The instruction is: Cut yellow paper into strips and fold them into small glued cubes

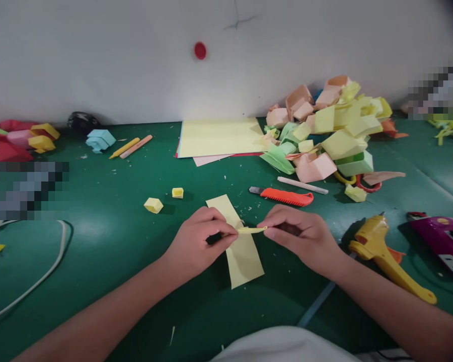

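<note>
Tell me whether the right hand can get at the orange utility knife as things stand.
Likely yes: the orange utility knife lies just beyond the right hand, with nothing on top of it. That hand is pinching one end of the thin yellow strip, so it would probably need to let go first.

Open green tabletop (pixel 109 246) between the white cable (pixel 64 234) and left hand (pixel 200 236) leaves room to pass. Beyond the right hand (pixel 302 236), an orange utility knife (pixel 287 196) and folded-paper heap (pixel 334 128) block the way; a yellow glue gun (pixel 390 259) flanks its right.
</note>
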Action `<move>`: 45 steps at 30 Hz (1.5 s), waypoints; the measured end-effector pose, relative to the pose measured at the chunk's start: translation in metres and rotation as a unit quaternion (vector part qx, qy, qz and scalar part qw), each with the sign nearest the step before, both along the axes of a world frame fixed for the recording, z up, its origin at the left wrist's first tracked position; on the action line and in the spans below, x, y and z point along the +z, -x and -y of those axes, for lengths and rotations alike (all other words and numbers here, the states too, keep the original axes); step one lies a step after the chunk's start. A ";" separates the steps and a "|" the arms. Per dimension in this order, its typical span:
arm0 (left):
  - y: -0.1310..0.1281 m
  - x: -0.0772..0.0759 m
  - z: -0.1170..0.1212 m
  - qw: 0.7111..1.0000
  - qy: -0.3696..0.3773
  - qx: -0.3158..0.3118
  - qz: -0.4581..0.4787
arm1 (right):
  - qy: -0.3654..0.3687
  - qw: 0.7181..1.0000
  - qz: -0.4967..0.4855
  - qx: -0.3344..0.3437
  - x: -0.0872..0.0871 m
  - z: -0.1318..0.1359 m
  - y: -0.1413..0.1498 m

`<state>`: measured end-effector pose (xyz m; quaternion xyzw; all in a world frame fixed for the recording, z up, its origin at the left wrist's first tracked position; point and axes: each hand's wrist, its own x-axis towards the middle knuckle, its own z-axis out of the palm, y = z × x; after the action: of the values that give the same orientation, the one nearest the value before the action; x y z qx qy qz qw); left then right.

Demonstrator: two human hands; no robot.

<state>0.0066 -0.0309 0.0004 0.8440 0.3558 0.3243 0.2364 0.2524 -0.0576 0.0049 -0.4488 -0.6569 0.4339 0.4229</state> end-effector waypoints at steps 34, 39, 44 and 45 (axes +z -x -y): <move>-0.005 0.010 0.024 0.992 -0.125 -0.032 0.008 | -0.284 0.945 0.109 0.122 -0.003 0.003 0.002; -0.005 0.011 0.024 0.995 -0.083 -0.044 0.022 | -0.288 0.945 0.103 0.118 -0.004 0.004 0.003; -0.001 0.010 0.022 0.995 -0.080 -0.052 0.018 | -0.304 0.940 0.112 0.110 -0.003 0.004 0.002; -0.001 0.010 0.021 0.995 -0.083 -0.050 0.017 | -0.304 0.940 0.113 0.108 -0.002 0.004 0.002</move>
<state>0.0072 -0.0521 0.0105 0.8719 0.2807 0.3549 0.1872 0.2505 -0.0612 0.0025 -0.2714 -0.8455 0.2033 0.4124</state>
